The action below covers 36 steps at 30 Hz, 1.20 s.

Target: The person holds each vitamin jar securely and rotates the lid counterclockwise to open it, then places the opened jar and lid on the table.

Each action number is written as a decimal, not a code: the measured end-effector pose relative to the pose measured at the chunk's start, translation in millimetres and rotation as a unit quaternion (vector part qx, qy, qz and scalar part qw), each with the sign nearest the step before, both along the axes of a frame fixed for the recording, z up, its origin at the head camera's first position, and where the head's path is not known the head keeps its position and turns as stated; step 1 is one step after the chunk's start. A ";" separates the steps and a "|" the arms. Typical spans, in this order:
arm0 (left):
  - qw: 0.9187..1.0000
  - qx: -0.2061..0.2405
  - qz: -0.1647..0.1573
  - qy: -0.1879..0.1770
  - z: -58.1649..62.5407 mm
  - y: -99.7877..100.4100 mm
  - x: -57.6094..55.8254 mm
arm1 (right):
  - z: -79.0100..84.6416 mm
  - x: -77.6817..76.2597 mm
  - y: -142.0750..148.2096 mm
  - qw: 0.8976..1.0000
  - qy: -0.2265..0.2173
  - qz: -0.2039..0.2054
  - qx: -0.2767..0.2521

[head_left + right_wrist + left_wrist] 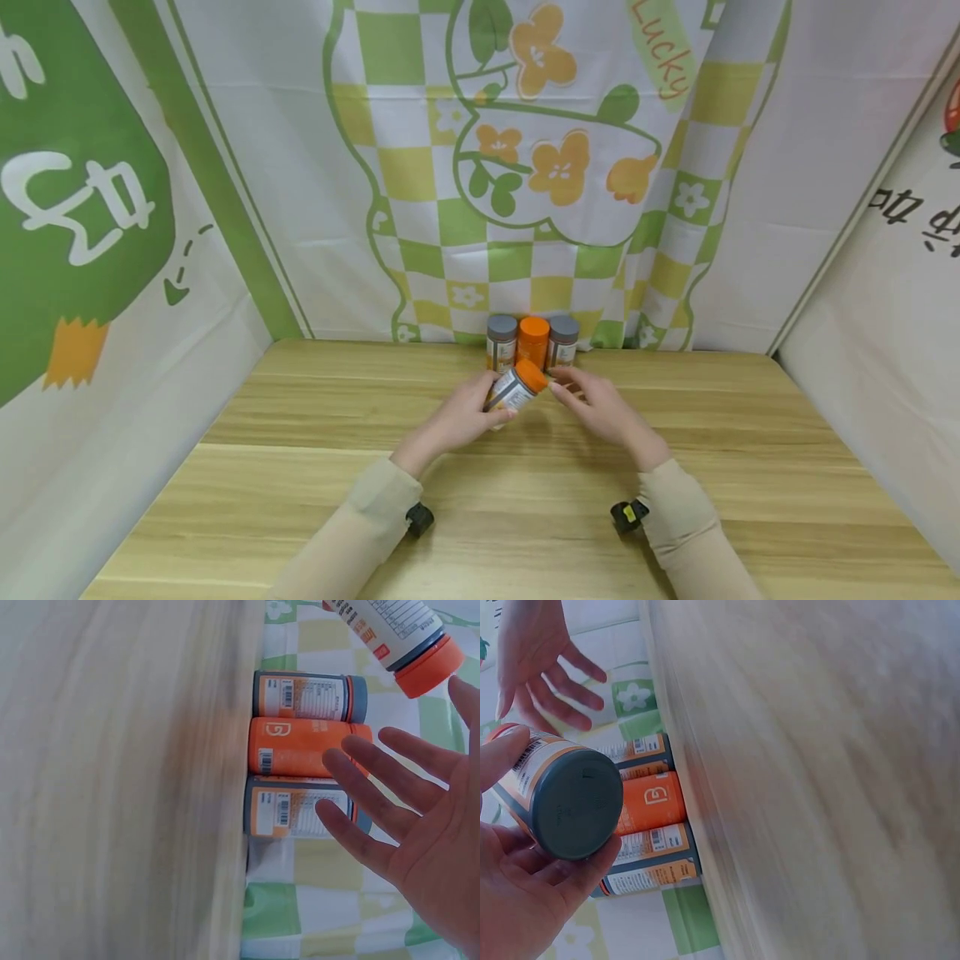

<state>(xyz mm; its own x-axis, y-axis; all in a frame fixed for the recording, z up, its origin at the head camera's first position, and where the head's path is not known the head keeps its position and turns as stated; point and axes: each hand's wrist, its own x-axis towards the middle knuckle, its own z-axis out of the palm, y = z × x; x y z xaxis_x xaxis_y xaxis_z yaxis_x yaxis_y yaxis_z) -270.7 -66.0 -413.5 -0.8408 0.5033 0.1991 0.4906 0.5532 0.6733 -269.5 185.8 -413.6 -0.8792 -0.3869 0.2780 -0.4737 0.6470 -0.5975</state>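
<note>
My left hand grips a jar with an orange lid, tilted so the lid leans right; its dark base faces the left wrist camera. Beside the lid is my right hand, fingers spread and thumb tip close by the lid's edge, holding nothing; the right wrist view shows the open palm. Behind the held jar, three jars stand upright side by side: a grey-lidded jar on the left, an all-orange jar in the middle and another grey-lidded jar on the right.
The row of jars stands at the back edge of the wooden table, against a checked, flower-printed curtain. Printed cloth walls rise at the left and right.
</note>
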 end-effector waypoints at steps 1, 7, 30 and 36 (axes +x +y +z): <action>1.000 -0.001 -0.001 0.000 0.4 0.5 0.5 | 0.7 -0.2 -0.8 1.000 0.004 0.002 -0.003; 1.000 -0.008 -0.005 0.007 2.3 3.6 3.5 | 7.3 1.1 -5.3 1.000 0.022 0.008 -0.009; 0.997 -0.045 -0.017 0.061 1.8 14.4 9.1 | 12.3 3.2 -24.8 0.998 0.045 0.000 -0.039; 0.996 -0.045 -0.017 0.070 1.4 15.1 10.4 | 10.2 4.1 -27.1 0.998 0.041 -0.014 -0.048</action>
<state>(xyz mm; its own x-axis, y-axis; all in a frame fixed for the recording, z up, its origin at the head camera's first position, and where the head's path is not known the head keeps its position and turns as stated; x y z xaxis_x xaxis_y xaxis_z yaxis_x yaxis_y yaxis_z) -260.3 -50.8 -412.1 -0.7899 0.5527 0.2657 0.5959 0.5893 0.5456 -265.4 158.6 -403.4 -0.8620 -0.3309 0.3840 -0.5062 0.6016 -0.6179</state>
